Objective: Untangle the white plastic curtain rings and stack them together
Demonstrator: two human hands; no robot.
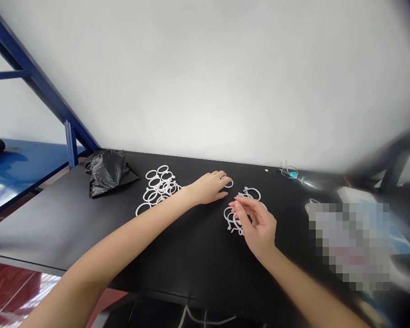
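My left hand (210,187) reaches across the black table with its fingers stretched out and thumb apart. A single white ring (229,183) lies at its fingertips, partly covered by them. My right hand (259,223) is over a small cluster of white rings (229,215), thumb and fingertips pinched together. Whether a ring is caught in that pinch is hard to make out. These thin rings carry small eyelets or tabs, like curtain rings. Left of my left forearm lies a larger heap of the same rings (151,195), partly hidden by the arm.
A crumpled black plastic bag (106,173) sits at the table's back left. Toward the back right lie a thin coiled wire (289,172) and a yellow scrap (266,170). Blurred packages (357,198) are at the right. A blue metal frame (54,98) and white wall (208,82) bound the table (187,255).
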